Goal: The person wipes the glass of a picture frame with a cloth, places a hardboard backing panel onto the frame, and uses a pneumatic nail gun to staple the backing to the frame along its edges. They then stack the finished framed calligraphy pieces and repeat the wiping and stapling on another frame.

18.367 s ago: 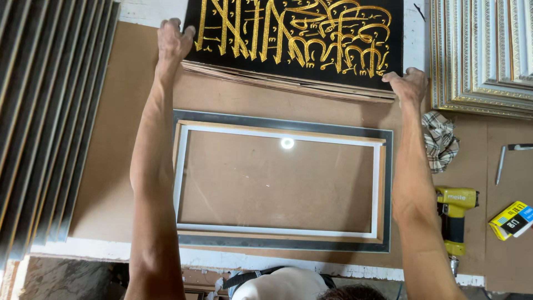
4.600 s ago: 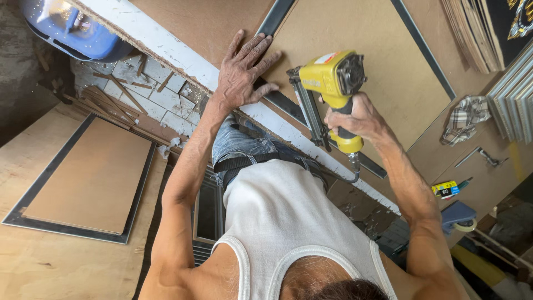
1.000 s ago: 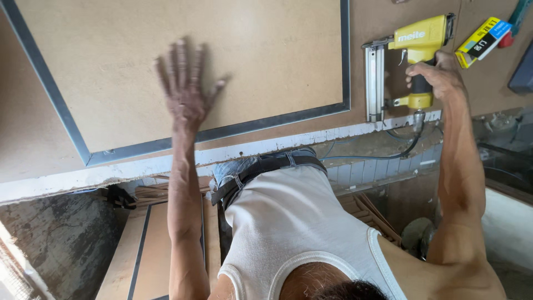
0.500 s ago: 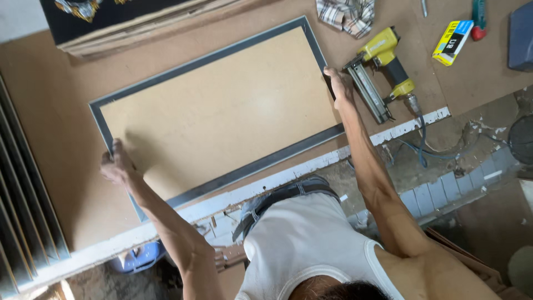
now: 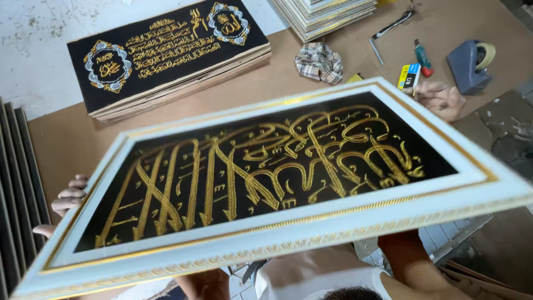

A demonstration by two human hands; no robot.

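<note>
1. A large framed panel (image 5: 277, 183) fills the view — white frame with gold trim, black cloth inside stitched with gold lettering. Half a second ago it lay face down on the bench, showing only its plain brown backing; now it is turned face up and lifted, tilted, above the bench (image 5: 72, 139).
2. The left hand (image 5: 69, 197) grips the frame's left end; its fingers curl round the edge from behind. The right hand (image 5: 441, 100) closes on the far right corner, blurred.
3. The yellow nail gun seen by the frame a moment ago is out of view.
4. The turn suggests work on the back is finished and the front is being looked over.
5. Beyond the frame: a stack of black embroidered panels (image 5: 172, 55), a checked rag (image 5: 319, 61), a tape dispenser (image 5: 471, 64), and stacked frames (image 5: 327, 14).
</note>
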